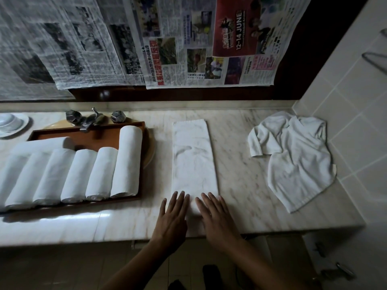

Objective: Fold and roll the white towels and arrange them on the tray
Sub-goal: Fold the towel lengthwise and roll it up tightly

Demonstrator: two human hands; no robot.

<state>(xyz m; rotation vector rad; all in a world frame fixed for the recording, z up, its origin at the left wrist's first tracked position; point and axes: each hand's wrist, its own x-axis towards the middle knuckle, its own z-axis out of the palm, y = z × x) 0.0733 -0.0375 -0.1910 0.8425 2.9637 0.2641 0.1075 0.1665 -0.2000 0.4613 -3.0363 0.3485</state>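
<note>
White folded towel (193, 155) — both hands flat on it.

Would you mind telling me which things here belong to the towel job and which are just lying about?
Belonging to the job:
folded towel under both hands (left hand, right hand)
crumpled towel
rolled towels
wooden tray

Just lying about:
tap
white dish
newspapers on the wall

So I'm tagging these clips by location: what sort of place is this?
Most likely a bathroom vanity, perhaps in a hotel: a marble counter with a metal faucet above a basin, tiled wall, and rolled white towels on a wooden tray.
</note>
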